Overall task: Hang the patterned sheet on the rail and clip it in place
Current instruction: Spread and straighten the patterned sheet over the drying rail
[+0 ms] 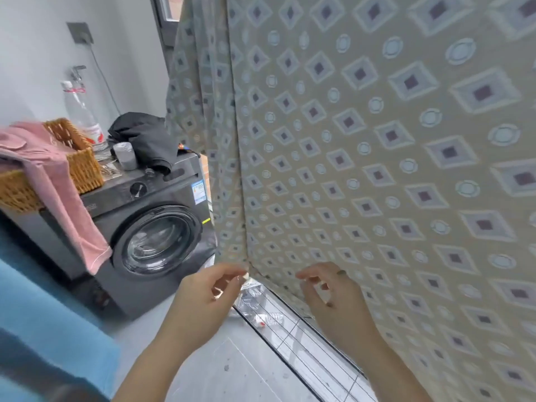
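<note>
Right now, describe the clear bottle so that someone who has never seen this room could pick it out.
Find the dark grey washing machine on the left. On its top, between the wicker basket and the heap of black cloth, stands the bottle. It alone is tall and see-through, with a red and white label low down.

basket [84, 166] atop washing machine [150, 227], left of hanging sheet [377, 169]

The patterned sheet [377, 169] is cut off at top and right. At its lower corner, a white item [246, 275] is unidentifiable; at its hem, the right hand [339, 300] is blurred, grip indeterminate.
</note>
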